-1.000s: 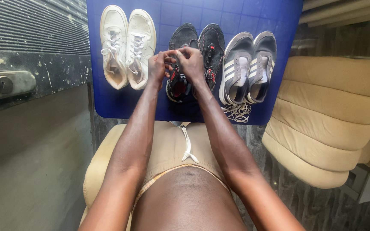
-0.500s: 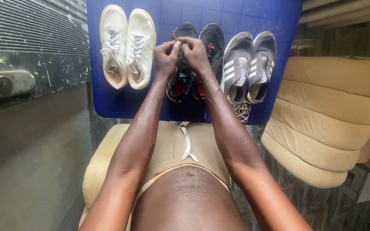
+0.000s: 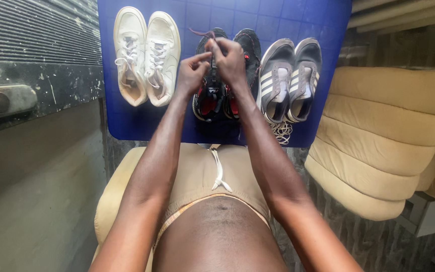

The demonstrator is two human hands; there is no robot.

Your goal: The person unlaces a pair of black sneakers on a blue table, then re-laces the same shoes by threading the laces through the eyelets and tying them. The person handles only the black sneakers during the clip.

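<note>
Head view, hands: the left hand [image 3: 191, 74] and the right hand [image 3: 229, 61] are raised together over the black shoes, fingertips nearly touching.
Left hand: thumb and forefinger pinched on a dark shoelace [image 3: 201, 34], the other fingers curled.
Right hand: fingers clenched on the same lace just beside the left hand; a loose end of the lace arcs up and to the left above the knuckles.
Black shoes [image 3: 247, 48]: a pair with red lining, in the middle of the row, toes pointing away from the person; the hands cover much of the left one.
White shoes [image 3: 147, 53]: a laced pair to the left of the black ones, set side by side, clear of the hands.
Grey shoes [image 3: 290, 75]: a striped pair to the right, just beside the black pair, with no laces threaded.
Loose white laces [image 3: 280, 132]: a tangled heap at the heels of the grey shoes.
Tabletop [image 3: 278, 17]: blue, marked in squares, carrying all three pairs.
Surroundings: tan cushions [image 3: 383, 131] to the right; the person sits on a tan seat [image 3: 114, 196] in tan shorts.
</note>
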